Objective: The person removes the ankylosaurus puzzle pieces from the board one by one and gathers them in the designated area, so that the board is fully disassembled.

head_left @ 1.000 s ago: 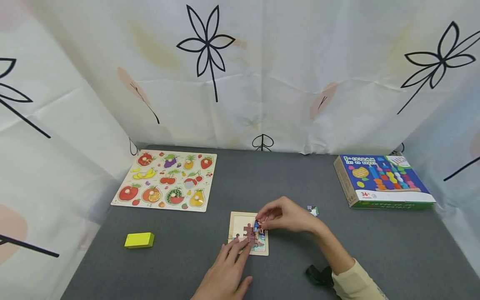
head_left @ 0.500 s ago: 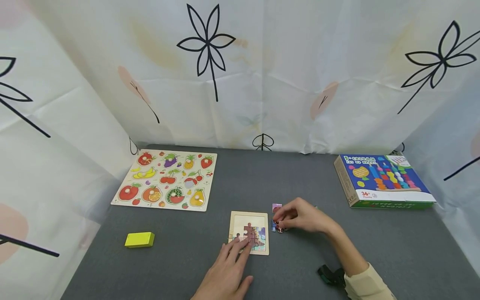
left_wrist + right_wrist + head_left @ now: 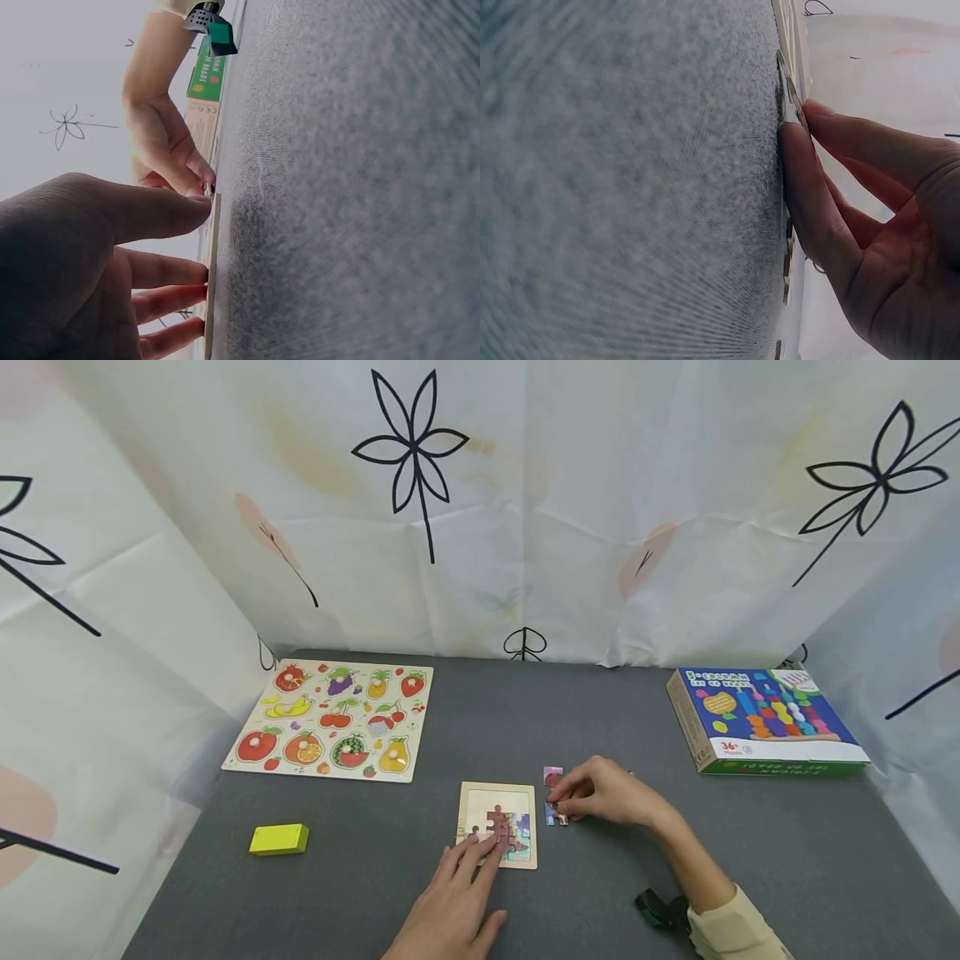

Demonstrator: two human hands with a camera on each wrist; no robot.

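Since 1 second ago our right hand [image 3: 606,795] has come off the small jigsaw tray [image 3: 498,825] and moved out to the table [image 3: 787,860] just right of it, and it's barely shifted in the last half second. Its fingers are curled down over a loose puzzle piece [image 3: 556,815] lying on the grey cloth, fingertips touching it; from the right wrist view we can't tell if it's properly pinched or just pressed. A 2nd loose piece [image 3: 552,774], pinkish, sits just beyond it, near the tray's far right corner.

Our left hand [image 3: 457,902] hasn't budged: fingers straight and spread, tips pressing flat on the pieces already fitted in the tray's near half. The left wrist view shows those fingers [image 3: 161,274] flat against the tray's edge.

Off to the far left lies the fruit peg puzzle board [image 3: 333,720], with a yellow block [image 3: 279,839] nearer us. The blue stacking-toy box [image 3: 761,721] is well off at far right.
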